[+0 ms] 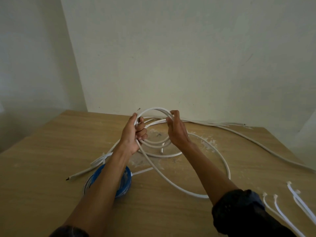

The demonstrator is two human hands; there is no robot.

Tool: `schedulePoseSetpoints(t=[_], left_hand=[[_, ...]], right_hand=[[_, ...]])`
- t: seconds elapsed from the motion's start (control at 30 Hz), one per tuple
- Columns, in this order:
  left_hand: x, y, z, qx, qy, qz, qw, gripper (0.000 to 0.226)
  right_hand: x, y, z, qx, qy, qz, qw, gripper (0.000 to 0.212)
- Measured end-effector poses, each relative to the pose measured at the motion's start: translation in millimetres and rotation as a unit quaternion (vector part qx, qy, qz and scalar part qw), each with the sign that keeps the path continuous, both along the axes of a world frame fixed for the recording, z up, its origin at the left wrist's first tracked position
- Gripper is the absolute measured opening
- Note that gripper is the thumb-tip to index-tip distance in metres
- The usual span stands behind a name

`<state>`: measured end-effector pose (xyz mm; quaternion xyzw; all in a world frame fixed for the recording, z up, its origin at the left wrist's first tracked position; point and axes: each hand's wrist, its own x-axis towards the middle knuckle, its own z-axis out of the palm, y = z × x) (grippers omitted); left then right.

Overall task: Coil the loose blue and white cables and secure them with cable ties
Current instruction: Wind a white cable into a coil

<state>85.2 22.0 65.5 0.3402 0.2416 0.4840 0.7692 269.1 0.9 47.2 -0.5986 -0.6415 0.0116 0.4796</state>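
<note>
Both forearms extend forward over the wooden table (51,168). The left hand (135,134) is raised with its back toward the camera, fingers curled tightly round several turns of the white cable (153,109) at the coil's left side. The right hand (177,130) grips the same coil at its upper right, fingers hooked over the turns. The coil is held above the table's middle, and the uncoiled remainder trails in wide loops toward the right edge. The blue cable (127,179) lies coiled flat beneath the left forearm, with a white tie (142,171) projecting from its right side. Loose cable ties (277,207) lie at the near right.
</note>
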Motion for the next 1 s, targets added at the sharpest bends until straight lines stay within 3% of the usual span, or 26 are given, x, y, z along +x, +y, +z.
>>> schedulePoseSetpoints(t=[0.1, 0.2, 0.33, 0.53, 0.67, 0.77, 0.9, 1.0], left_hand=[[5, -2, 5, 0.004, 0.067, 0.04, 0.997, 0.051], [1, 2, 3, 0.005, 0.076, 0.023, 0.997, 0.052], [-5, 7, 4, 0.026, 0.067, -0.052, 0.996, 0.045], [-7, 6, 7, 0.011, 0.11, -0.043, 0.993, 0.048], [-8, 10, 7, -0.002, 0.094, -0.034, 0.995, 0.043], [0, 8, 11, 0.007, 0.12, 0.022, 0.992, 0.043], [0, 7, 15, 0.01, 0.125, 0.073, 0.989, 0.046], [-3, 9, 13, -0.003, 0.111, 0.063, 0.992, 0.048]], right_hand=[[0, -7, 2, 0.042, -0.033, -0.002, 0.999, 0.029], [2, -5, 5, 0.06, -0.058, -0.024, 0.996, 0.025], [12, -6, 2, 0.039, -0.045, -0.017, 0.998, 0.023], [19, -11, 7, 0.011, -0.116, 0.014, 0.993, 0.045], [28, -10, 12, -0.009, -0.127, 0.026, 0.991, 0.042], [22, -11, 9, -0.022, -0.046, 0.059, 0.997, 0.042], [9, -24, 8, -0.082, 0.228, 0.108, 0.964, 0.035], [3, -36, 6, -0.09, 0.266, 0.103, 0.954, 0.037]])
